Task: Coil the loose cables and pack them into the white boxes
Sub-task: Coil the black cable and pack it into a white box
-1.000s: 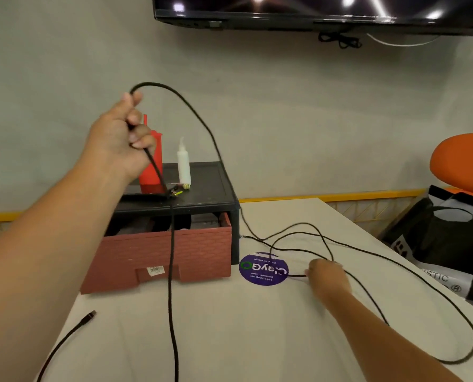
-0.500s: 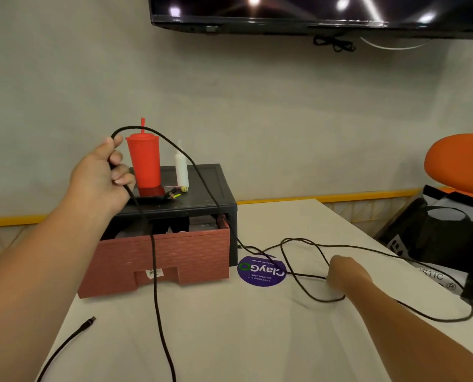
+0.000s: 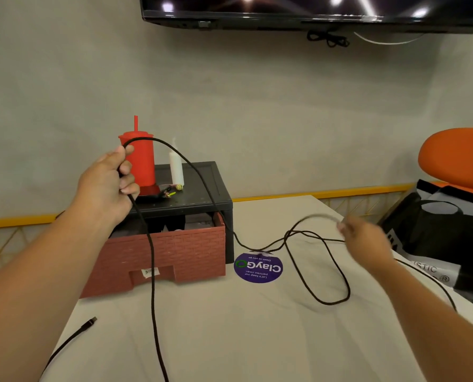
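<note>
A long black braided cable (image 3: 316, 267) lies in loose loops on the white table (image 3: 230, 332). My left hand (image 3: 107, 186) is raised above the table's left side and grips a bend of this cable, which arches over my fingers and hangs down to the near edge. My right hand (image 3: 366, 238), blurred by motion, is lifted at the right and pinches another stretch of the cable, pulling a loop up. One cable end with its plug (image 3: 90, 322) lies at the near left. No white box is in view.
A black stand (image 3: 202, 199) over a brick-patterned red box (image 3: 185, 252) sits at the back left, carrying a red tumbler (image 3: 140, 158) and a white bottle (image 3: 176, 169). A purple round sticker (image 3: 258, 267) lies mid-table. A black bag (image 3: 444, 232) and orange chair (image 3: 458, 155) stand at the right.
My left hand has come down from high up to about the tumbler's height, still gripping the cable. My right hand has lifted off the table with a stretch of cable and moved right.
</note>
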